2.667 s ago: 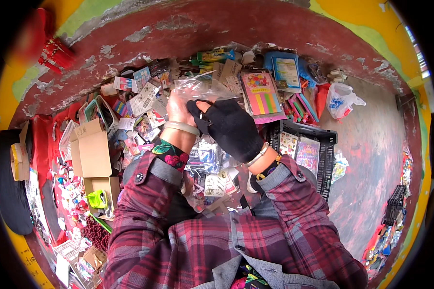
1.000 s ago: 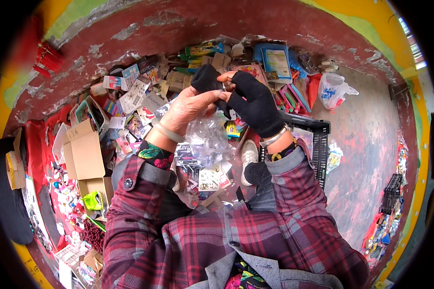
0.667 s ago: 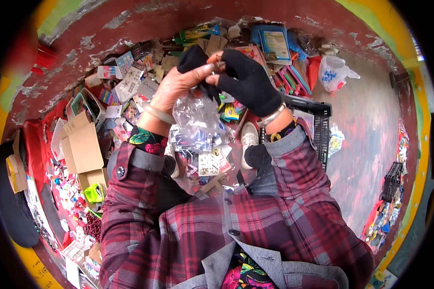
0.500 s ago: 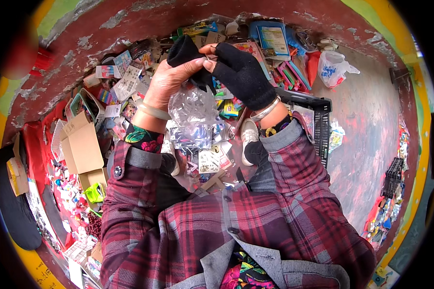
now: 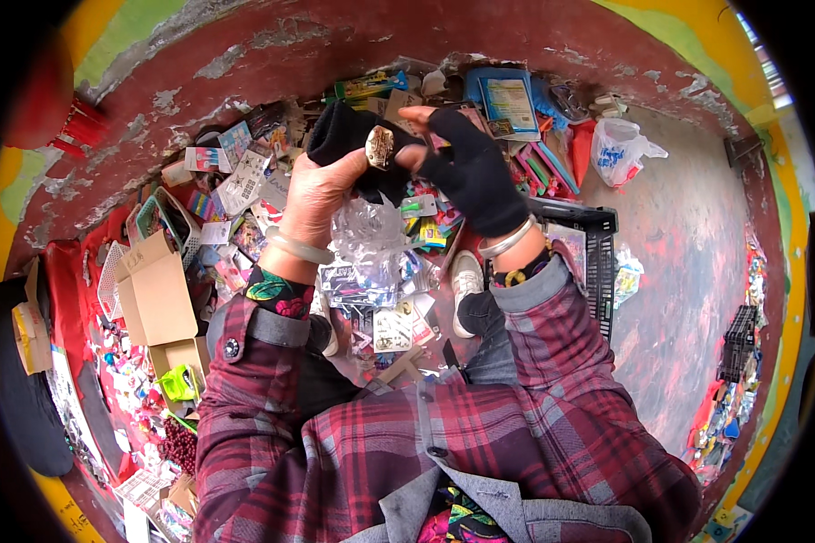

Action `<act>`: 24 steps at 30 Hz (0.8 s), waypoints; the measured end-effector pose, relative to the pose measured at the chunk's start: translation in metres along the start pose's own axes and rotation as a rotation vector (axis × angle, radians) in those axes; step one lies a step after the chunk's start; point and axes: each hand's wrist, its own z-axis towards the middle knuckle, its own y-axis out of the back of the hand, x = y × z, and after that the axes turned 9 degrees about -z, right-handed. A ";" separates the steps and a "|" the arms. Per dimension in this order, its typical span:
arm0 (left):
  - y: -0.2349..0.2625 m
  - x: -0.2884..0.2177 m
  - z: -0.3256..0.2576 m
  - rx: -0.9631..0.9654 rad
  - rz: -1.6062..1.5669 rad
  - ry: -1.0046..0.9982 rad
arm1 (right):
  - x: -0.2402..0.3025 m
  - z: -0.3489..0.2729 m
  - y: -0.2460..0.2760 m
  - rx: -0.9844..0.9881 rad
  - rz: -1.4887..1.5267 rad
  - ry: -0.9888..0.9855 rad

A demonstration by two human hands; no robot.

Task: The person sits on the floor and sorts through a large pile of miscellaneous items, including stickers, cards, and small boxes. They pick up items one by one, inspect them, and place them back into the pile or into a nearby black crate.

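Hanging below the raised hands, a clear bag [image 5: 367, 249] of small packets is gripped at its neck by the left hand [image 5: 321, 195], fingers curled shut. A black glove [image 5: 340, 136] is partly pulled on there. The gloved right hand [image 5: 466, 167] is pinched on that glove just above the bag. Behind the bag, goods are blurred.

Crinkled clear plastic bag [image 5: 369, 237] of small packets hangs upright from the hands.

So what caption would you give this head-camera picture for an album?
Both hands, left hand and gloved right hand, hold a clear plastic bag of small packets above a cluttered floor.
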 end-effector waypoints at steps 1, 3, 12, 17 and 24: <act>0.004 0.002 0.001 -0.006 0.026 0.006 | 0.002 -0.001 -0.004 -0.038 -0.302 0.177; 0.015 0.008 0.003 -0.017 0.079 0.018 | 0.005 0.000 -0.012 -0.070 -0.347 0.289; 0.005 -0.004 -0.002 0.119 -0.017 0.056 | -0.002 -0.004 0.000 0.097 0.563 -0.464; 0.004 -0.005 -0.004 0.129 -0.132 0.133 | -0.003 -0.008 0.001 0.033 0.653 -0.490; 0.010 -0.010 -0.010 0.067 -0.269 0.094 | -0.036 0.008 0.024 -0.215 0.147 -0.483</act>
